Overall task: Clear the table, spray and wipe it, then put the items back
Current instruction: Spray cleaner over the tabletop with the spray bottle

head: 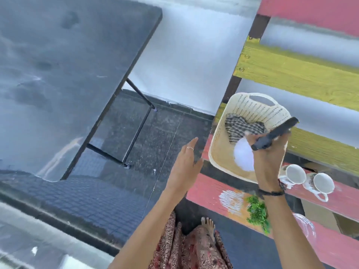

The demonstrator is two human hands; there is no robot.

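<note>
Beside the bare black desk (64,74), over the basket (221,150) on a painted bench (209,189), my right hand (270,158) clamps a dark phone (275,133); left hand (184,167) spread, holding nothing.

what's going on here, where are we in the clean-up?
A person stands between a dark folding table and a painted slat bench. The right hand has a grip on a dark, flat object over a cream basket on the bench; the basket holds a checked cloth and something white. The left hand is open and empty. Two white cups and a green sprig sit on the bench. No items show on the visible tabletop.
</note>
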